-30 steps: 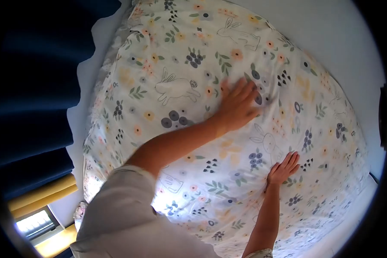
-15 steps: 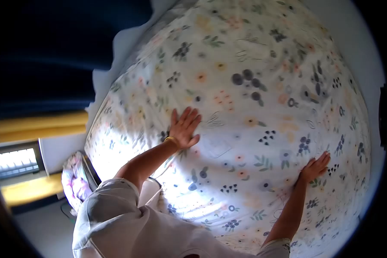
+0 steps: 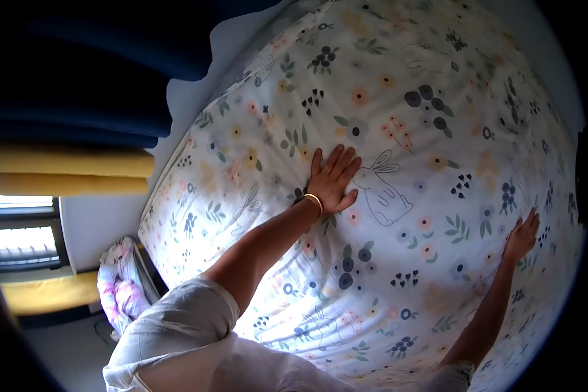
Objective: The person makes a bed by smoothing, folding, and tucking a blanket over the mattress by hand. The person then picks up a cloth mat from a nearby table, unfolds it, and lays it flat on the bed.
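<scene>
A white bed sheet printed with flowers, leaves, berries and line-drawn rabbits covers the bed and fills most of the view. My left hand lies on it near the middle, palm down with the fingers spread, beside a rabbit drawing. There is a thin bracelet on that wrist. Over on the right, my right hand rests on the same sheet with its fingers stretched out close together. Creases run through the fabric around my left forearm. Neither hand grips anything visible.
Dark blue and yellow curtains hang at the left by a window with bright light. Below them, a bundle of pink and white patterned cloth stands beside the bed. A pale wall borders the window.
The view has shifted, so the sheet's print and both hands appear farther right. Both hands stay at about the same spots on the print. The rabbit drawings look sharper.
</scene>
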